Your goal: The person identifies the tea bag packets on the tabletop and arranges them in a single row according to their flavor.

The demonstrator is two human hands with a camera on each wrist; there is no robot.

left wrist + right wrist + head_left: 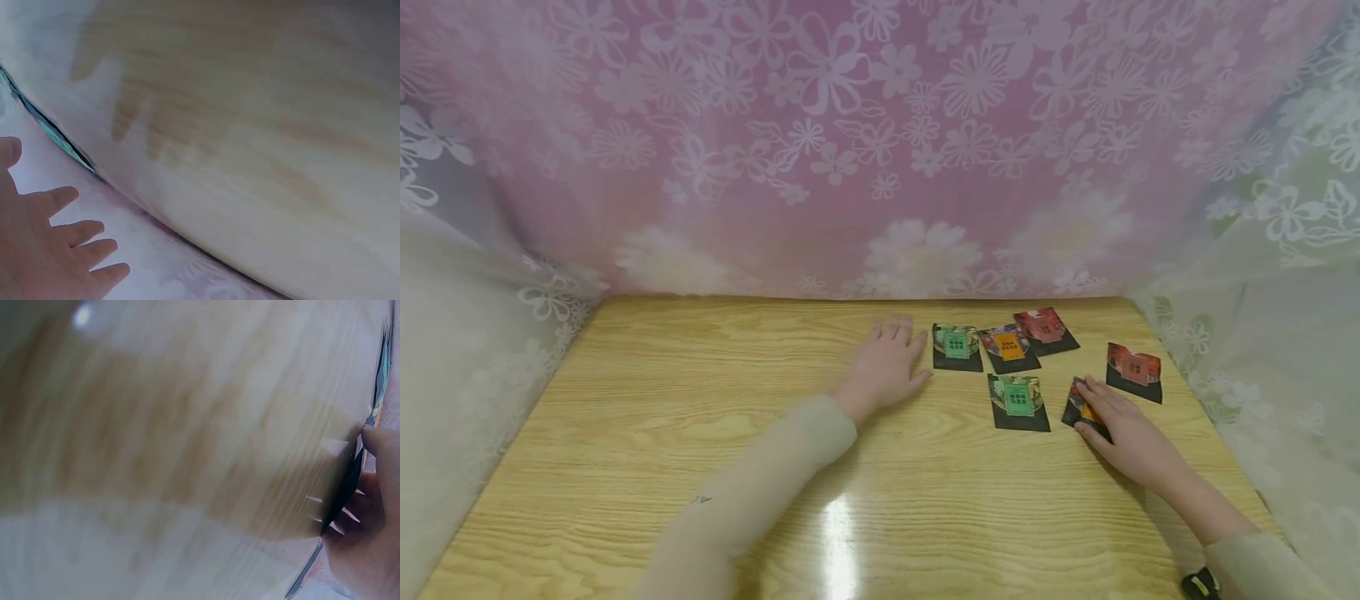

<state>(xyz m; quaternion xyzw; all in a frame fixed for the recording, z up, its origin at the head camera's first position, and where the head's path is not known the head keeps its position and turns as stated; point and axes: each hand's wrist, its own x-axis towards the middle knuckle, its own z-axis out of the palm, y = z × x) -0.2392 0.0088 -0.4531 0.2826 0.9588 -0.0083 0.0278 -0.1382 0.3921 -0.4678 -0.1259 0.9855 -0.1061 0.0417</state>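
Note:
Flat black sachets with coloured labels lie at the table's right side. My right hand (1123,429) grips an orange-labelled sachet (1077,408), thumb on one edge and fingers over the other; part of it is hidden. In the right wrist view that sachet (345,487) shows edge-on, dark, between thumb and fingers of the hand (369,531). My left hand (883,367), fingers spread, is just left of a green-labelled sachet (957,347) and holds nothing. The left wrist view shows the same hand (50,250) with straight fingers.
Another orange-labelled sachet (1011,347) and a red-labelled sachet (1046,330) lie close together. Below them is a second green-labelled sachet (1018,402); a second red-labelled sachet (1134,372) is at right. Floral curtains (880,167) border the wooden table (700,375). A black object (1201,583) shows bottom right.

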